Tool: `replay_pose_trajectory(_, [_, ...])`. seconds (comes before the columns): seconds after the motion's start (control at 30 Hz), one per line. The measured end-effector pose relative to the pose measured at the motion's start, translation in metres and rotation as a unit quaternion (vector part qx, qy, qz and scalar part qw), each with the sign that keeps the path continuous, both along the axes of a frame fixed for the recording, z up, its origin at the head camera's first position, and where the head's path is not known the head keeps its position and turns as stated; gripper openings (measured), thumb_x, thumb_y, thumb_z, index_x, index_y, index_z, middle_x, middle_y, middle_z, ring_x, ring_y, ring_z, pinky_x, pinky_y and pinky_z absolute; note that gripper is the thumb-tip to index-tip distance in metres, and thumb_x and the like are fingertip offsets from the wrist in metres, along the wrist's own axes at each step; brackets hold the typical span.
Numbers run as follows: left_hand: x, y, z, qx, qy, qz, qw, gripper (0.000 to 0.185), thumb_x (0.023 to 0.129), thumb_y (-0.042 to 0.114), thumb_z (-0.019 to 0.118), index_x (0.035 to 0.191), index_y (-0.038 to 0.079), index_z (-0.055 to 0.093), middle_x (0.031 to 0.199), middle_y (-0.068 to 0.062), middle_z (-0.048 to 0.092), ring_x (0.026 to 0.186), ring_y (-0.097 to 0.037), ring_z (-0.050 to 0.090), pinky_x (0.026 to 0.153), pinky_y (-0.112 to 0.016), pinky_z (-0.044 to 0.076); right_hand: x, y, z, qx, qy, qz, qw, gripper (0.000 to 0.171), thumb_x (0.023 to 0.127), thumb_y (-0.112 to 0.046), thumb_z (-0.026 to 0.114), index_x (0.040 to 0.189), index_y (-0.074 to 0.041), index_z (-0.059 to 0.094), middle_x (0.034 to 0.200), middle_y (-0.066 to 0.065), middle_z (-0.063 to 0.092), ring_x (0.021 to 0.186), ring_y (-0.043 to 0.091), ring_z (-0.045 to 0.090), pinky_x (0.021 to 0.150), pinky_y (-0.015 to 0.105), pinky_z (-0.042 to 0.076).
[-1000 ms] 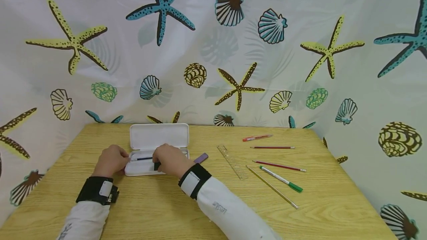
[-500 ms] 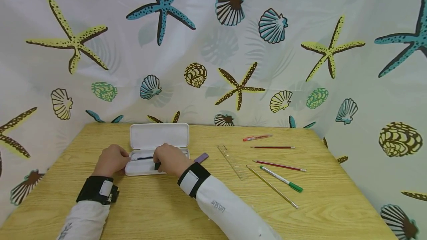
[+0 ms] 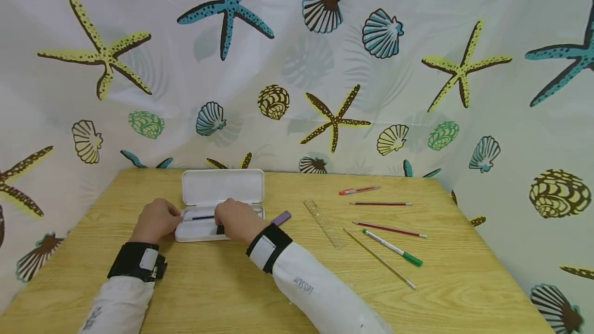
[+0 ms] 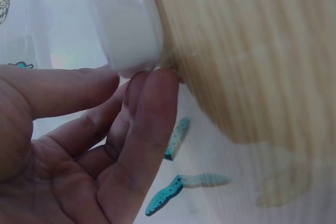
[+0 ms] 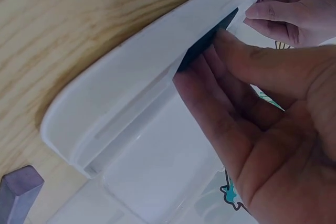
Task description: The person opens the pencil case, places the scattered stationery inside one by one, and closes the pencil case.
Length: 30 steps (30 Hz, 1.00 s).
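A white pencil case (image 3: 199,233) lies open on the wooden table (image 3: 223,282), its lid (image 3: 223,187) tipped back. A dark pen (image 3: 200,217) lies inside it. My left hand (image 3: 175,219) holds the case's left end, thumb and fingers (image 4: 155,103) against its rounded corner (image 4: 131,35). My right hand (image 3: 220,226) reaches into the tray and pinches a small dark block (image 3: 219,230) between thumb and fingers (image 5: 210,108). In the right wrist view the dark block (image 5: 205,45) sits just inside the case's front wall (image 5: 131,77), mostly hidden by the fingers.
A purple eraser (image 3: 281,218) lies right of the case. Further right are a clear ruler (image 3: 323,224), a red pen (image 3: 357,190), two red pencils (image 3: 380,203), a green-capped pen (image 3: 393,248) and a tan pencil (image 3: 378,259). A seashell-print curtain (image 3: 325,66) surrounds the table.
Both hands stay where they were at the case; only the view has shifted slightly.
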<state>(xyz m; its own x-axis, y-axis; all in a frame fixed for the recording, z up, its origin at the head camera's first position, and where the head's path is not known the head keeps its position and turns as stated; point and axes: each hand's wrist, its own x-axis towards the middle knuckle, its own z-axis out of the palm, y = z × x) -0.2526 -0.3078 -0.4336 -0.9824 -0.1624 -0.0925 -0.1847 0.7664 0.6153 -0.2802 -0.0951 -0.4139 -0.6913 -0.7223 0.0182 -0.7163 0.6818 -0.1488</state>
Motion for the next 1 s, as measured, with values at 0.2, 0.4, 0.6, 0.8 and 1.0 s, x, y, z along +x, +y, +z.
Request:
replay_pose_trajectory(0.2, [-0.002, 0.001, 0.0, -0.002, 0.005, -0.002, 1.0, 0.021, 0.094, 0.007, 0.066, 0.098, -0.013, 0.071, 0.082, -0.019, 0.068, 0.062, -0.022, 0.063, 0.055, -0.031, 0.049, 0.0, -0.001, 0.0, 0.006, 0.003, -0.01, 1.0, 0.023, 0.091, -0.001, 0.076, 0.109, -0.014, 0.079, 0.103, -0.003, 0.074, 0.086, 0.006, 0.065, 0.078, 0.019, 0.053])
replay_pose_trajectory(0.4, [-0.002, 0.002, 0.002, -0.003, 0.007, -0.002, 1.0, 0.021, 0.094, 0.006, 0.065, 0.098, -0.013, 0.071, 0.082, -0.019, 0.068, 0.062, -0.022, 0.063, 0.055, -0.031, 0.05, 0.0, 0.001, 0.001, 0.005, 0.002, -0.007, 1.0, 0.023, 0.092, -0.001, 0.075, 0.11, -0.013, 0.079, 0.105, -0.002, 0.074, 0.088, 0.005, 0.066, 0.078, 0.019, 0.054])
replay_pose_trajectory(0.6, [-0.001, 0.004, 0.002, -0.001, 0.004, 0.0, 1.0, 0.021, 0.094, 0.006, 0.065, 0.099, -0.014, 0.071, 0.082, -0.018, 0.068, 0.061, -0.021, 0.063, 0.055, -0.031, 0.05, -0.006, 0.013, 0.013, -0.032, -0.016, -0.002, 0.999, 0.022, 0.093, 0.0, 0.072, 0.111, -0.01, 0.08, 0.106, -0.001, 0.075, 0.093, 0.007, 0.068, 0.078, 0.018, 0.053])
replay_pose_trajectory(0.8, [0.0, 0.005, 0.005, 0.001, 0.005, -0.002, 1.0, 0.021, 0.094, 0.005, 0.065, 0.098, -0.015, 0.07, 0.082, -0.02, 0.067, 0.062, -0.022, 0.063, 0.056, -0.032, 0.05, -0.017, 0.04, 0.026, -0.086, -0.041, -0.023, 0.995, 0.021, 0.092, 0.002, 0.072, 0.11, -0.006, 0.08, 0.106, 0.002, 0.076, 0.095, 0.01, 0.068, 0.081, 0.02, 0.053])
replay_pose_trajectory(1.0, [0.002, 0.004, 0.004, 0.006, -0.001, 0.002, 1.0, 0.021, 0.095, 0.005, 0.065, 0.099, -0.015, 0.07, 0.083, -0.02, 0.067, 0.063, -0.023, 0.063, 0.055, -0.031, 0.051, -0.025, 0.064, 0.03, -0.107, -0.032, -0.039, 0.993, 0.021, 0.094, 0.003, 0.068, 0.11, -0.006, 0.08, 0.106, 0.004, 0.076, 0.098, 0.014, 0.069, 0.084, 0.025, 0.055])
